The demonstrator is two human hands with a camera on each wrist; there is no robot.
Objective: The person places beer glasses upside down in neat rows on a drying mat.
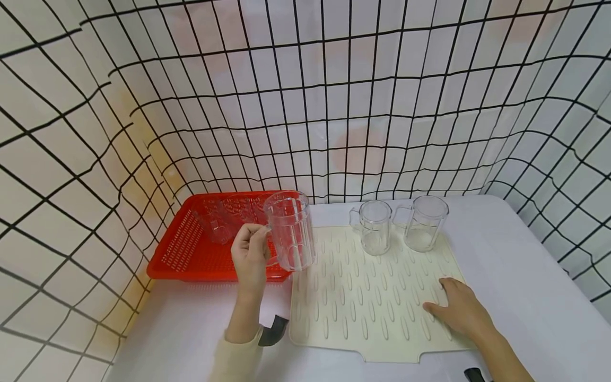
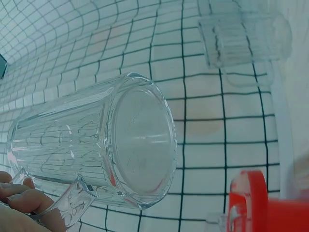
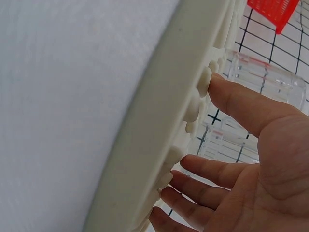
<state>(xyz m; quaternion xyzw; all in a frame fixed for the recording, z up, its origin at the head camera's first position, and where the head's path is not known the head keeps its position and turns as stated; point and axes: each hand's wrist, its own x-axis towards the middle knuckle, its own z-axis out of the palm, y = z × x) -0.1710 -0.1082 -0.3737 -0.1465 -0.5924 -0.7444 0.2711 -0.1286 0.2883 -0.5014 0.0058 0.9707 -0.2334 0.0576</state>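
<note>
A large clear glass mug (image 1: pixel 291 233) hangs upright in the air by the red basket's right end. My left hand (image 1: pixel 250 252) grips it by its handle, fingers curled round, as the left wrist view also shows (image 2: pixel 140 140). On the cream drying mat (image 1: pixel 358 297) my right hand (image 1: pixel 460 307) rests near the right edge, its fingers spread and fairly straight, fingertips touching the raised ridges (image 3: pixel 190 106). Two clear glass mugs stand upright at the mat's back: a smaller mug (image 1: pixel 375 228) and, to its right, a wider mug (image 1: pixel 426 224). Both have their handles toward the left.
The red plastic basket (image 1: pixel 176 260) sits at the left on the white table (image 1: pixel 506 254) and holds several clear glass pieces (image 1: pixel 220 225). A black wire grid (image 1: pixel 334 106) with white sheeting behind it walls the back and both sides.
</note>
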